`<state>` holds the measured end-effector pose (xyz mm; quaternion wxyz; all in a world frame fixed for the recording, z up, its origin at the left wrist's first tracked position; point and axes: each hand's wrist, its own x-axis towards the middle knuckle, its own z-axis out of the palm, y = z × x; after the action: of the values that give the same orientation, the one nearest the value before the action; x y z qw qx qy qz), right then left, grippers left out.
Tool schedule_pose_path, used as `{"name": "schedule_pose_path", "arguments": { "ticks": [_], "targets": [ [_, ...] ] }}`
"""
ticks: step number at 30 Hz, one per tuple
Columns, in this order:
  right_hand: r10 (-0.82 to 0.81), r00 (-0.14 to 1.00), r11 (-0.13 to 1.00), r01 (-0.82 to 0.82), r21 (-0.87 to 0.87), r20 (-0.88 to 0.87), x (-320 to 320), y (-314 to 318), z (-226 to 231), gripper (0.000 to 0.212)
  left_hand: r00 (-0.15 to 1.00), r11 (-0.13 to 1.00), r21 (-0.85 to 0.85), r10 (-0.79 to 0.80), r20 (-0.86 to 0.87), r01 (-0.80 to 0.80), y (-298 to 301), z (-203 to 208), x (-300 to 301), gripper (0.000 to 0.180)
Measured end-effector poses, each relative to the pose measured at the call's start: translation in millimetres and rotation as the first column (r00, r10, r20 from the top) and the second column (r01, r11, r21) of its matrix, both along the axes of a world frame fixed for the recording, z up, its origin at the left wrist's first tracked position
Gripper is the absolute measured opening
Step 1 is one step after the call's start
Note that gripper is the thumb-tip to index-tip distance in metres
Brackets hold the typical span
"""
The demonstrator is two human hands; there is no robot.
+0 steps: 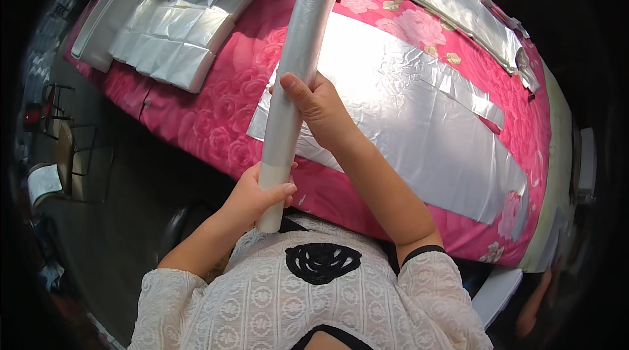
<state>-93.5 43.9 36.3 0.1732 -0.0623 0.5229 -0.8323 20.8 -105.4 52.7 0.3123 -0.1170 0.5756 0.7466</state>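
A long roll of clear plastic film [299,42] slants away from my body over the table, its near end close to my chest. My left hand [257,194] is wrapped round the pale bare end of the roll. Farther up, my right hand [319,109] grips the film-covered part, thumb on top and fingers behind it. Beneath and to the right of the roll lies a flat silvery plastic sheet [406,134], wrinkled in its upper part, with a narrow strip along its far edge.
A pink flowered cloth [229,111] covers the table. Folded stacks of clear plastic bags [173,42] sit at the far left. Another long plastic sheet [445,6] lies along the far right edge. A chair [62,160] stands on the floor at left. Another person's arm [534,304] shows at lower right.
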Motion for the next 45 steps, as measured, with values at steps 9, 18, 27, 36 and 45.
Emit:
{"name": "schedule_pose_path", "arguments": {
  "ticks": [9, 18, 27, 36, 45],
  "targets": [
    [0.015, 0.991, 1.000, -0.014, -0.008, 0.133, 25.8, 41.2, -2.0, 0.039, 0.999, 1.000, 0.014, -0.012, -0.049, 0.013, 10.4, 2.3, -2.1, 0.045],
    [0.128, 0.989, 0.990, -0.123, -0.070, 0.073, 37.1, 55.8, -17.4, 0.046, 0.997, 0.998, 0.048, -0.023, -0.069, 0.026, 17.2, 2.8, -2.5, 0.045],
    [0.213, 0.975, 0.950, -0.193, -0.247, 0.056, 49.2, 56.8, -5.6, 0.039, 0.978, 0.829, 0.528, -0.210, -0.007, 0.182, 17.5, -2.5, -8.1, 0.055],
    [0.210, 0.977, 0.972, -0.203, -0.123, 0.047, 58.5, 62.4, 10.5, 0.049, 0.888, 0.344, 0.932, -0.457, 0.055, 0.119, 10.3, -39.1, -4.6, 0.073],
    [0.043, 0.998, 0.957, -0.056, 0.286, 0.050, 68.5, 52.9, 0.9, 0.046, 0.958, 0.989, 0.054, -0.119, -0.261, 0.138, 22.7, -19.2, -18.5, 0.068]
  ]
}}
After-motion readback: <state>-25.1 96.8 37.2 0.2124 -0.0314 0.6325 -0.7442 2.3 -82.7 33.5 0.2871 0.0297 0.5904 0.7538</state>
